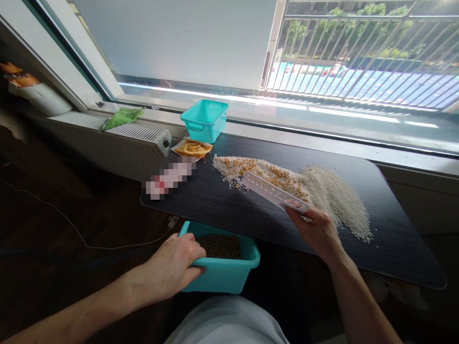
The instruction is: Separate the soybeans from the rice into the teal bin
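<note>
My left hand (175, 265) is closed over the left rim of a turquoise plastic bin (225, 276) at the table's near edge. Small dark brown grains or beans (224, 244) lie inside it. In my right hand (319, 231) is one end of a long white slotted plastic strip (265, 190), tilted above the table. Its far end reaches toward a spread of white rice (340, 203) on the dark tabletop. Round yellow-orange kernels (276, 174) are mixed into the left part of the rice. My right fingertips are partly hidden beneath the strip.
A second turquoise bin (206, 124) stands at the back of the dark table (398, 239). Beside it are a yellow cloth-like item on a packet (193, 148) and a blurred pink-white object (168, 180). A radiator (143, 136) with a green cloth (124, 118) is left, below the window.
</note>
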`<action>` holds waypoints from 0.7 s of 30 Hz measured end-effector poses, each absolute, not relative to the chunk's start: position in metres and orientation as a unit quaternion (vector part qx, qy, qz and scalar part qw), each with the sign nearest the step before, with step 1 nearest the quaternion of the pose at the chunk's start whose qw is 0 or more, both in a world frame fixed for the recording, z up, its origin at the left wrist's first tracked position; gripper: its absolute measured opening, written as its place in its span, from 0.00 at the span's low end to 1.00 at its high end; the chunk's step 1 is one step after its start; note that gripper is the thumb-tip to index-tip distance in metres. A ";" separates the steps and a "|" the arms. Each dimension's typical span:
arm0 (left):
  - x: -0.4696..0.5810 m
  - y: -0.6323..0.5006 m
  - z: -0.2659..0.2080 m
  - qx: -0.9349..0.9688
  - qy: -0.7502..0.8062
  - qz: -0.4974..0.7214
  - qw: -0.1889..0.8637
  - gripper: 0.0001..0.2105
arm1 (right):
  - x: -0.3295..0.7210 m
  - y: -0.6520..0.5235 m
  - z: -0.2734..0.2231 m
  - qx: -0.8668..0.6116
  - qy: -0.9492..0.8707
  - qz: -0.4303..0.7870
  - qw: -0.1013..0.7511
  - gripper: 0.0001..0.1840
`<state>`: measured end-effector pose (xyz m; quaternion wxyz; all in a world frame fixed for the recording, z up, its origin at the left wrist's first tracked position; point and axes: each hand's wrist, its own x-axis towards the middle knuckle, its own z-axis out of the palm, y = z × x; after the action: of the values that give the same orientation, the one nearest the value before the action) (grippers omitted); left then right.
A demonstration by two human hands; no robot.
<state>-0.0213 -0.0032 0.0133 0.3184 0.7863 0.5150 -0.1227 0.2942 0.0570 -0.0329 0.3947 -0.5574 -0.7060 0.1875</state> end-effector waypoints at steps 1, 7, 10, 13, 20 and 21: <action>-0.021 -0.003 0.014 0.785 0.516 -0.125 0.319 0.08 | 0.295 0.058 -0.034 -0.563 -0.703 0.181 0.395 0.11; -0.020 -0.003 0.015 0.785 0.515 -0.131 0.319 0.08 | 0.303 0.051 -0.040 -0.569 -0.698 0.183 0.393 0.10; -0.021 -0.005 0.013 0.788 0.512 -0.126 0.319 0.08 | 0.302 0.047 -0.037 -0.561 -0.697 0.206 0.396 0.10; -0.021 -0.008 0.013 0.794 0.503 -0.122 0.319 0.07 | 0.296 0.052 -0.033 -0.565 -0.694 0.199 0.400 0.11; -0.019 -0.012 0.015 0.796 0.498 -0.110 0.327 0.07 | 0.282 0.075 -0.038 -0.571 -0.717 0.174 0.360 0.16; -0.019 -0.011 0.015 0.794 0.500 -0.112 0.327 0.07 | 0.282 0.075 -0.037 -0.564 -0.724 0.179 0.355 0.15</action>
<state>-0.0186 -0.0112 0.0152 0.3269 0.7942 0.4998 -0.1121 0.2816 0.0751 -0.0375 0.3549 -0.5642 -0.7237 0.1789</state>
